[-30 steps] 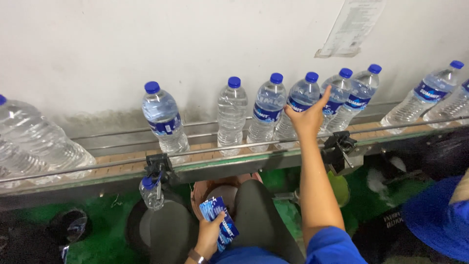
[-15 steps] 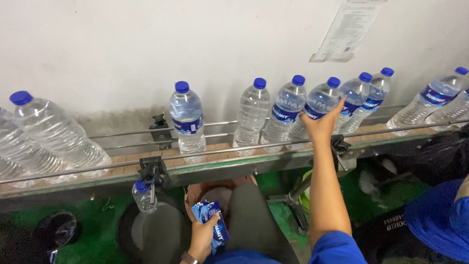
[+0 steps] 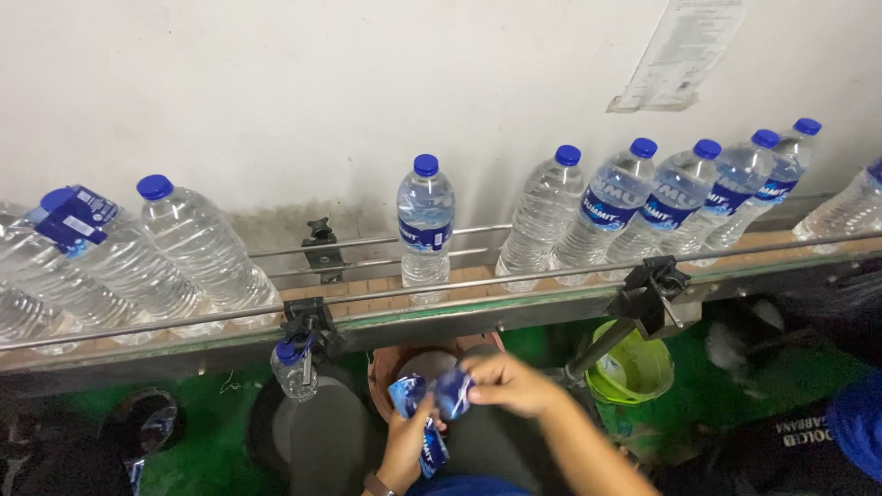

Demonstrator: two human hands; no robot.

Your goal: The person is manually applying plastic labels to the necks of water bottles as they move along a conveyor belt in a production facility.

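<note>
My left hand (image 3: 406, 445) holds a stack of blue label sleeves (image 3: 427, 445) low in front of my lap. My right hand (image 3: 503, 382) is down beside it, pinching one blue label (image 3: 452, 393) off the top of the stack. Above both hands runs a conveyor (image 3: 459, 308) carrying clear water bottles with blue caps. A labelled bottle (image 3: 424, 225) stands alone at the middle. A row of several bottles (image 3: 643, 207) leans at the right, most labelled. Unlabelled bottles (image 3: 197, 243) stand at the left, one with a blue label (image 3: 78, 219) perched near its cap.
A small bottle (image 3: 292, 367) hangs from a bracket under the conveyor rail. Below sit a brown bucket (image 3: 390, 354) and a green bucket (image 3: 634, 367) on a green floor. A paper sheet (image 3: 680, 50) is stuck to the white wall. Someone's blue-clothed shoulder (image 3: 859, 418) shows at right.
My right hand has left the bottle row on the conveyor and come down to the label stack in my left hand. The bottles have shifted right in view.
</note>
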